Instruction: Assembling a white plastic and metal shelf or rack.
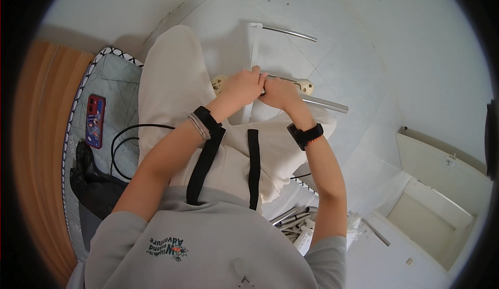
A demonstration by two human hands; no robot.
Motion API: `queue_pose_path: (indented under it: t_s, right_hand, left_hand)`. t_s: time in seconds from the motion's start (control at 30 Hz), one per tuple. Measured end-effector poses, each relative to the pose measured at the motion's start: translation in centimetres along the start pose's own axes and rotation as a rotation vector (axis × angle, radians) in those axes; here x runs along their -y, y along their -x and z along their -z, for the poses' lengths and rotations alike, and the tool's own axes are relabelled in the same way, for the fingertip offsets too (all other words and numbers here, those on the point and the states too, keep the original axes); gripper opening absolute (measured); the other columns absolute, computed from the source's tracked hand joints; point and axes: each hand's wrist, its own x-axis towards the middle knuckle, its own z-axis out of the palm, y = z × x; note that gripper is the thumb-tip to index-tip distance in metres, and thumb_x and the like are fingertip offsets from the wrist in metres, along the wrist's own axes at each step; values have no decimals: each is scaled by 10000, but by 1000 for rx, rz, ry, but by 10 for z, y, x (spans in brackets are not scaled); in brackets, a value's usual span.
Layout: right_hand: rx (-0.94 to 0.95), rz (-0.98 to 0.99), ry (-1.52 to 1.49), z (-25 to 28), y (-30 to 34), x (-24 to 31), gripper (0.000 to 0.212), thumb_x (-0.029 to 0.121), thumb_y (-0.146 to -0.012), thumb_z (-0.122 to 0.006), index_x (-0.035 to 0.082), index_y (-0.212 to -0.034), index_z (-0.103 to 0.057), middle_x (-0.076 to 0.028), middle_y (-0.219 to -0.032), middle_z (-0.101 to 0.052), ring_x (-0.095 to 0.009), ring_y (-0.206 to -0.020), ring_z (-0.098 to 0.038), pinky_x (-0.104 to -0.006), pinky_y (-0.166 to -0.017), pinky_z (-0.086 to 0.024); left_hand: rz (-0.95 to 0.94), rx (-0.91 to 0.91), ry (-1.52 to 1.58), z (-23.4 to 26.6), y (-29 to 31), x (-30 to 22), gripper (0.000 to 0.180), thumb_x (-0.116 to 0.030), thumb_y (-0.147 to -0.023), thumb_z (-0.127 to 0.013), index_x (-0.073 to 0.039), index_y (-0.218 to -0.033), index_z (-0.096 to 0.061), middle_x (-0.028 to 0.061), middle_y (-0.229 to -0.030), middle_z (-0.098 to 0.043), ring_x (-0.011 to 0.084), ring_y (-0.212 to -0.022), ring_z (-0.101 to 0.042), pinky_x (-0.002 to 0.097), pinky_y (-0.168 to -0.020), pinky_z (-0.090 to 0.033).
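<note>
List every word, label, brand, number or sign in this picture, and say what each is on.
Grey shirt: dark lettering on the chest beside a small flower-like print; I don't copy out wording.
Same shirt, lower edge of the picture: dark mark, cut off, unreadable.
Red-edged phone: coloured artwork; any lettering is too small to read.
Metal tube beside the right hand: none visible.

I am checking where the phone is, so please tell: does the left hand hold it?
No: the phone lies on a grey surface, apart from the left hand, which is beside the right hand.
</note>
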Motion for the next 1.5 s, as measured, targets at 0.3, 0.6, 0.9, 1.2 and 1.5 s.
queue_pose_path:
  t_s: [0.3,0.6,0.9,1.2,1.5]
  right_hand:
    - [277,53,-191,-14,-12,-18,296,266,-699,-604,31,-879,-616,-137,-777,-638,-318,-726,-598,-389,-643,-479]
    - [227,-64,-99,1,2,-4,262,251,-705,-582,36,-851,-613,-145,-782,-635,-331,-746,-603,-418,-660,-484]
    - [158,-106,-11,2,16,2,170,172,-698,-534,64,-782,-635,-131,-788,-641,-315,-746,-620,-421,-634,-496]
    - [-113,-61,109,-17,18,8,76,154,-697,-574,97,-707,-623,-117,-674,-630,-279,-615,-631,-388,-551,-501]
    - [-103,0,32,-9,16,-5,113,185,-684,-582,79,-705,-612,-132,-663,-623,-275,-595,-626,-381,-532,-493]
  left_hand:
    - [-33,-59,-68,-7,3,1,354,-358,-909,-355,-32,-881,-491,194,-610,-576,396,-623,-576,481,-586,-459]
    - [-23,21,-122,-4,10,-2,401,-376,-908,-333,-15,-976,-493,194,-630,-587,391,-619,-577,468,-585,-465]
    - [-36,-14,-128,-11,12,-1,444,-258,-831,-393,-3,-1182,-487,193,-648,-591,362,-633,-585,454,-611,-469]
    - [-18,-33,-114,-6,9,5,409,-225,-810,-418,-18,-1145,-527,189,-668,-593,350,-653,-582,451,-631,-462]
    - [-45,5,-101,-8,8,0,419,-215,-822,-414,11,-1165,-494,172,-665,-596,350,-658,-580,449,-621,-458]
